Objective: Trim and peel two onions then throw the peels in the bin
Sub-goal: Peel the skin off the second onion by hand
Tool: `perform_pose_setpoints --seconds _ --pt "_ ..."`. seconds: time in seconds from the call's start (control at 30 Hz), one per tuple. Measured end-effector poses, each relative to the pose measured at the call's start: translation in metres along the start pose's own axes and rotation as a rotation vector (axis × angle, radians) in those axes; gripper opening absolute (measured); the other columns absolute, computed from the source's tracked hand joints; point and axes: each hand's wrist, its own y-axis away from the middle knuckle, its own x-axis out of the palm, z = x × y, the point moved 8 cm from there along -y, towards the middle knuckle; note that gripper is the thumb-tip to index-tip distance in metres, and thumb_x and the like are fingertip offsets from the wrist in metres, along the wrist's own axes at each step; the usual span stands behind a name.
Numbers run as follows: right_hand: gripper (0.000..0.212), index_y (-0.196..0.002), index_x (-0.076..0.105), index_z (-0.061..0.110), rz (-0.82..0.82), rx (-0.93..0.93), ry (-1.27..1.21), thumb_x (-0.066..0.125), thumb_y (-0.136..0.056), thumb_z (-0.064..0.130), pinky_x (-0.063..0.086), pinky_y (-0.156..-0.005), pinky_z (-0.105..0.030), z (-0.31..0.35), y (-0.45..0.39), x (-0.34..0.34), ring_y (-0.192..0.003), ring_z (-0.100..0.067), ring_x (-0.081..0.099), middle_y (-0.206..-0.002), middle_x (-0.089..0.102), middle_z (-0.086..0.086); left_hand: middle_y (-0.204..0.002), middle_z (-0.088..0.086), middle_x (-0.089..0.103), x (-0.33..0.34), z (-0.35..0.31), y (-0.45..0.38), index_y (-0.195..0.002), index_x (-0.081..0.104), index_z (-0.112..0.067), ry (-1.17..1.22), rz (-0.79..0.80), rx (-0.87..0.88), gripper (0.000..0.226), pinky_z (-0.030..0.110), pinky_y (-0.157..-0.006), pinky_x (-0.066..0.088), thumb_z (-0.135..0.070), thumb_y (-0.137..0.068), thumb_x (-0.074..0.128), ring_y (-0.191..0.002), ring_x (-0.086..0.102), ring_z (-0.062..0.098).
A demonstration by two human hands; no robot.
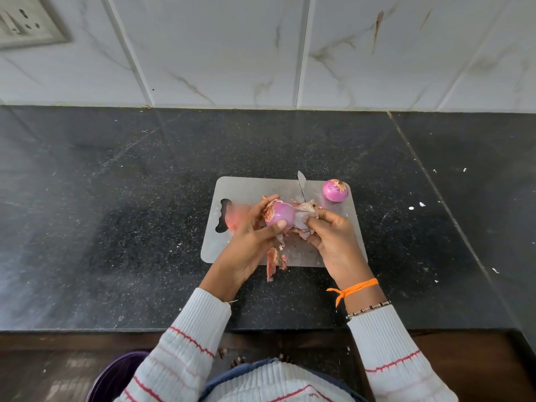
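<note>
My left hand [249,236] grips a pink-purple onion [280,216] above the grey cutting board [249,188], thumb across its front. My right hand [333,236] pinches a loose flap of onion skin [304,211] at the onion's right side. A second onion [335,190] sits at the board's far right corner, with dry skin on its top. A knife [302,185] lies on the board behind my hands; only its blade shows. Torn peels [274,261] hang over the board's near edge.
The board lies on a black speckled granite counter [116,213] against a white tiled wall [261,53]. A purple bin [116,375] stands on the floor at lower left, below the counter edge. A wall socket [26,21] is at upper left.
</note>
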Motion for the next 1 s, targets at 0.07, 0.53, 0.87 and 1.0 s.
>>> perform_pose_setpoints --seconds 0.07,0.53,0.87,1.0 --pt "0.014 -0.092 0.067 0.003 0.012 -0.004 -0.014 0.058 -0.084 -0.005 0.056 -0.060 -0.022 -0.001 0.000 0.001 -0.069 -0.013 0.067 -0.079 0.071 -0.006 -0.125 0.017 0.053 0.000 0.002 -0.001 -0.131 0.049 -0.015 0.049 0.008 -0.025 0.061 0.038 -0.097 0.047 -0.001 -0.074 0.065 -0.107 0.059 0.026" --pt "0.017 -0.084 0.067 0.013 0.066 -0.251 0.389 0.072 -0.074 0.000 0.057 -0.075 -0.030 0.016 0.003 0.009 -0.081 -0.011 0.069 -0.083 0.072 0.000 -0.089 0.013 0.068 -0.008 0.009 0.004 -0.102 0.060 0.001 -0.054 -0.232 -0.098 0.028 0.023 -0.072 0.057 -0.024 -0.091 0.055 -0.072 0.065 0.013" --pt "0.011 -0.094 0.069 0.009 0.073 -0.414 0.974 0.062 -0.085 0.011 0.042 -0.064 -0.027 0.017 0.007 0.027 -0.075 -0.015 0.058 -0.084 0.067 -0.003 -0.115 0.011 0.062 -0.008 -0.008 0.002 -0.117 0.059 -0.011 -0.164 -0.165 0.001 0.053 0.026 -0.072 0.058 0.013 -0.070 0.068 -0.095 0.065 0.019" --pt "0.027 -0.113 0.066 0.011 0.101 -0.307 0.876 0.061 -0.087 0.010 0.046 -0.077 -0.019 0.012 0.005 0.019 -0.092 -0.011 0.062 -0.107 0.070 -0.004 -0.115 0.008 0.059 -0.010 -0.006 0.003 -0.118 0.057 -0.014 -0.164 -0.153 0.027 0.065 0.029 -0.078 0.057 0.023 -0.066 0.065 -0.094 0.063 0.017"
